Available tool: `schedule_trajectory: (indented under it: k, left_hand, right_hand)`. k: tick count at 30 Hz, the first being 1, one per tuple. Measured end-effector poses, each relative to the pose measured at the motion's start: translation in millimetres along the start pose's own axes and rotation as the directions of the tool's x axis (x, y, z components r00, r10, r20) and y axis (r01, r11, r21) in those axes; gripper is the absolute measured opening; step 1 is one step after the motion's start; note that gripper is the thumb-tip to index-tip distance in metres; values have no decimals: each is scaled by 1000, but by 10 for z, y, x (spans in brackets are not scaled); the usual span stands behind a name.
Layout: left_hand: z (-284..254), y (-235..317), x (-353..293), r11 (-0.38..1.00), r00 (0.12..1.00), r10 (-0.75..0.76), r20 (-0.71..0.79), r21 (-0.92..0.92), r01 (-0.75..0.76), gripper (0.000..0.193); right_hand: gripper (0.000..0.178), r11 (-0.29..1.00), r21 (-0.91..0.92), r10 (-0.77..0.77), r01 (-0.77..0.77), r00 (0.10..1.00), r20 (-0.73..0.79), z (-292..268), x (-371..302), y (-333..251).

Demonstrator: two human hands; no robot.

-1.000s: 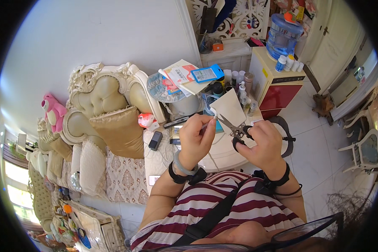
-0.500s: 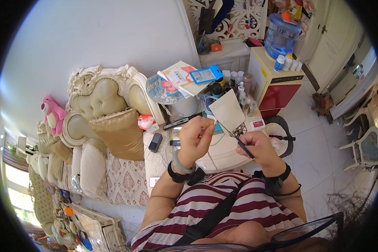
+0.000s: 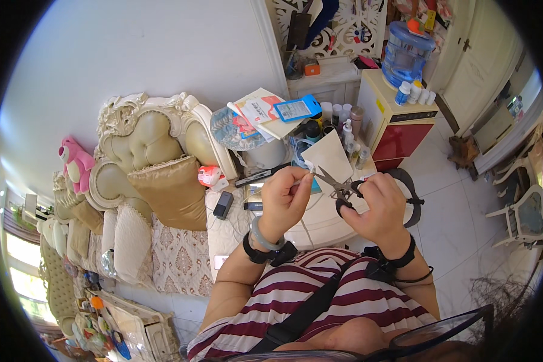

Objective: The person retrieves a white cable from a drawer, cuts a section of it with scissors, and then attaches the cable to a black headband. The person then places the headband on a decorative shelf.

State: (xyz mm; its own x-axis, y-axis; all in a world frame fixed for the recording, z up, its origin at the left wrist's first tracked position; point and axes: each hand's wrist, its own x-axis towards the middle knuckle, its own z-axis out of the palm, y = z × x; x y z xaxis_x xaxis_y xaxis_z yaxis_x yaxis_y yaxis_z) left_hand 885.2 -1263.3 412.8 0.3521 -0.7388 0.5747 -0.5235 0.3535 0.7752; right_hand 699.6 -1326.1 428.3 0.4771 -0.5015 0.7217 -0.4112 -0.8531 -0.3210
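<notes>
Change: the scissors (image 3: 339, 186) have opened again at the paper's lower left corner; both hands sit slightly lower in the frame than before.
Paper: the white paper sheet (image 3: 330, 158) stands just above centre, pinched at its corner by the left hand (image 3: 283, 199).
Right hand: the right hand (image 3: 377, 208) is curled through the scissor loops, blades apart.
Risk: the blades lie close to the left fingertips; a slip could nick them, or the loosely held sheet could twist and tear.
Pose: both wrists raised above the white table (image 3: 320, 226).

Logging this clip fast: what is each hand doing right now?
Left hand: closed, pinching the corner of a sheet of paper.
Right hand: closed on the scissors, blades open at the paper's edge.
</notes>
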Motion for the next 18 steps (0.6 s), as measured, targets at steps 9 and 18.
schedule_trajectory:
  k: [9, 18]
  left_hand:
    - [82, -22, 163, 857, 919, 394, 24, 351, -376, 10]
    - [34, 31, 67, 961, 975, 221, -6, 170, -217, 7]
  right_hand:
    - [32, 996, -81, -42, 40, 999, -18, 27, 97, 99]
    - [36, 980, 192, 46, -51, 998, 30, 150, -10, 159]
